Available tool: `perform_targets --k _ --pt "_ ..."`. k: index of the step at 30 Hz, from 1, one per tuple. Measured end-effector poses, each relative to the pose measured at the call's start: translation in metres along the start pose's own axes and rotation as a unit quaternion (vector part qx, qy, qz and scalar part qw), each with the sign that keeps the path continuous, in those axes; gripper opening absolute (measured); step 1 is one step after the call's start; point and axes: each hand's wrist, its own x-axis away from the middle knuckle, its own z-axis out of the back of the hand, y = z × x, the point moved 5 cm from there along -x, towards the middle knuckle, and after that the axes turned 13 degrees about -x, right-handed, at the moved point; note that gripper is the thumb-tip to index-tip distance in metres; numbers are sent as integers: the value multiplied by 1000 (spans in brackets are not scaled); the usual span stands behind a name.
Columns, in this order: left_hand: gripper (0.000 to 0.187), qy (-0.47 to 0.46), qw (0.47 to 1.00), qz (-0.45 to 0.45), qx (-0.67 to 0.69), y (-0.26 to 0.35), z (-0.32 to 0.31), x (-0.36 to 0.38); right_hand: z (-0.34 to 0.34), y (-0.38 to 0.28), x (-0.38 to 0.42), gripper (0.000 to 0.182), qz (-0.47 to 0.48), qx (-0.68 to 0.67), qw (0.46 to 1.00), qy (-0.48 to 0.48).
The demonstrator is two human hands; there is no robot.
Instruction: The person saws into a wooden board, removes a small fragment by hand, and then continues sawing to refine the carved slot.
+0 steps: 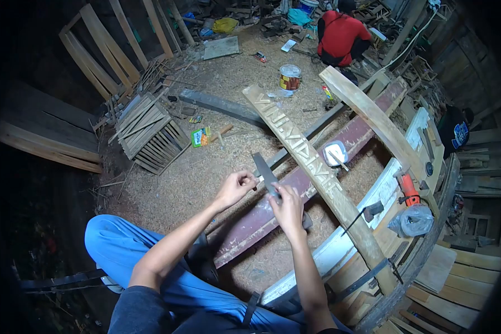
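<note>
My right hand (288, 209) is wrapped round the lower end of a flat grey blade (263, 169), which points up and away from me. My left hand (236, 189) is closed in a pinch, with a small pale piece (260, 179) at its fingertips, close beside the blade. Both hands are above a worn maroon beam (245, 236). To their right, a long board (348, 209) with raised, letter-like wooden pieces lies across the beam. A white tub (334, 153) with a stick in it rests on the beam beyond that board.
An orange power tool (409, 188) and a plastic bag (416, 221) lie at right. A curved plank (367, 114) slants across behind. A slatted crate (150, 133) and a paint can (290, 78) stand on the shavings-covered floor. A person in red (344, 36) crouches at the back.
</note>
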Motion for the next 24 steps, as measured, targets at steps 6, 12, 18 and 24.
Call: perform_targets --k 6,12,18,24 --pt "29 100 988 111 -27 -84 -73 19 -2 30 64 101 -58 246 954 -162" --pt "26 227 958 101 -144 -70 -105 46 5 77 99 102 -38 298 941 -155" --pt "24 292 899 43 -323 -49 -108 48 -4 95 104 91 24 215 962 -169" --pt "23 283 934 56 -211 -68 -112 41 13 88 94 72 28 74 995 -66"
